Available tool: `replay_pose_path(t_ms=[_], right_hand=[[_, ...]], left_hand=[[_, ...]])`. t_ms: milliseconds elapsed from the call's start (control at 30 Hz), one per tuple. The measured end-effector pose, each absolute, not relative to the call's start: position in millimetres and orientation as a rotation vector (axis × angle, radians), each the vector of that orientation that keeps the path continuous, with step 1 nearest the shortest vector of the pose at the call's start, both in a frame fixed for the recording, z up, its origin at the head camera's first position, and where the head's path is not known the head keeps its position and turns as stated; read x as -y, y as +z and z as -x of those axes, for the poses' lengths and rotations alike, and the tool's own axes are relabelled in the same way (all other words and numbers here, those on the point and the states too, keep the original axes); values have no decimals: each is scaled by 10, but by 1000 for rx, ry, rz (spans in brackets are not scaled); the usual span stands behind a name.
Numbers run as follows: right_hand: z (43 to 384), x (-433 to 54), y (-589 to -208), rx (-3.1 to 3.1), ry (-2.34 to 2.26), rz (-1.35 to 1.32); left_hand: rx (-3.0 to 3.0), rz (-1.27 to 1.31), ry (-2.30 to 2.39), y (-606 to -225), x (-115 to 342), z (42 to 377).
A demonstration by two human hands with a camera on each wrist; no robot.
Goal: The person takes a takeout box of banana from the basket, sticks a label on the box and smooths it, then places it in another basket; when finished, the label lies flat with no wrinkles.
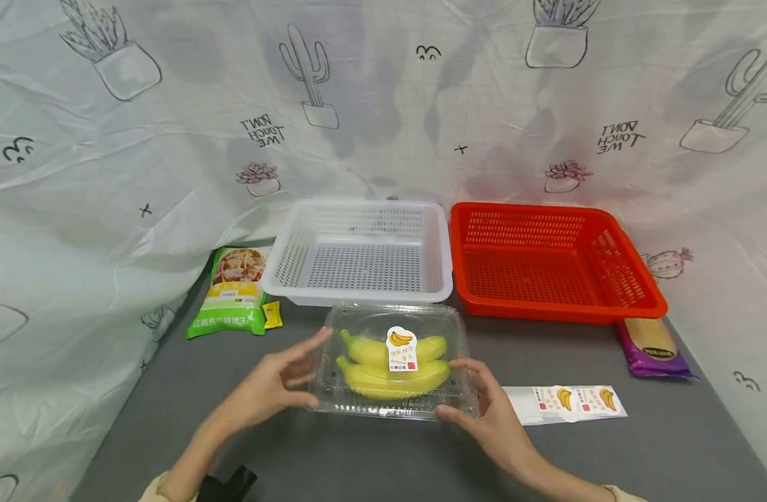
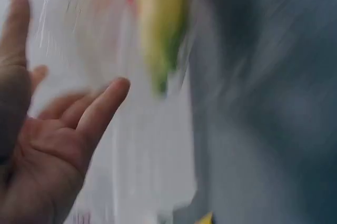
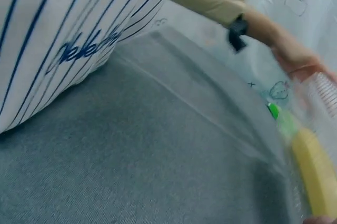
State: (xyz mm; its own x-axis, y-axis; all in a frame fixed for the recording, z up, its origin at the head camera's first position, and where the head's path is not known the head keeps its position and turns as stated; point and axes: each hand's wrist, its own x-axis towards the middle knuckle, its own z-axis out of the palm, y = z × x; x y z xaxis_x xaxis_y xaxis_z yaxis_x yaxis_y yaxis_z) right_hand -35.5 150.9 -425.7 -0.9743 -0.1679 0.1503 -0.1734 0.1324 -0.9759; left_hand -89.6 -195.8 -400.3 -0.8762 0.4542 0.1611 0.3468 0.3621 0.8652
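A clear plastic clamshell box (image 1: 346, 321) with yellow bananas (image 1: 399, 380) inside is raised in front of the baskets. A white banana label (image 1: 402, 351) is on its lid. My right hand (image 1: 493, 418) grips the box's right end, thumb at the near corner and fingers along the side. At the left end is my left hand (image 1: 273, 383), fingers spread and fairly straight, fingertips right at the edge. The left wrist view, blurred, shows that hand (image 2: 58, 139) opened out beside the box. Only a fingertip of the right hand (image 3: 318, 220) shows in the right wrist view.
Behind the box stand a white basket (image 1: 270, 282) and a red basket (image 1: 547, 307). A green food bag (image 1: 229, 296) and a small yellow packet (image 1: 272, 314) lie left. To the right are a strip of banana labels (image 1: 568, 402) and a purple packet (image 1: 656, 348).
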Motion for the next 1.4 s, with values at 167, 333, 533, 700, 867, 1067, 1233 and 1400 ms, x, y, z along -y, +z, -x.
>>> replay_pose_path(t_ms=[167, 333, 533, 700, 867, 1067, 1233, 1400], right_hand=[[358, -1569, -4161, 2299, 2043, -420], [359, -1565, -4080, 2270, 2061, -477], [342, -1550, -3982, 2290, 2127, -436], [315, -1578, -3810, 2402, 2201, -273], [324, -1628, -3571, 2491, 2253, -138], [419, -1678, -3334, 2494, 2279, -188], [573, -1696, -3205, 2431, 2348, -223], [755, -1651, -3125, 2304, 2489, -171]], left_hand=[[-2997, -593, 1460, -3977, 2326, 1579], [-3119, -465, 1103, -4062, 2566, 2123], [-3062, -413, 912, -4086, 2737, 2279], [-3055, -419, 822, -4052, 2736, 2314], [-3052, -415, 833, -4007, 2705, 2335], [-3015, -363, 839, -3957, 2676, 2340], [-3018, -330, 807, -3939, 2661, 2331], [-3022, -327, 795, -3919, 2640, 2317]])
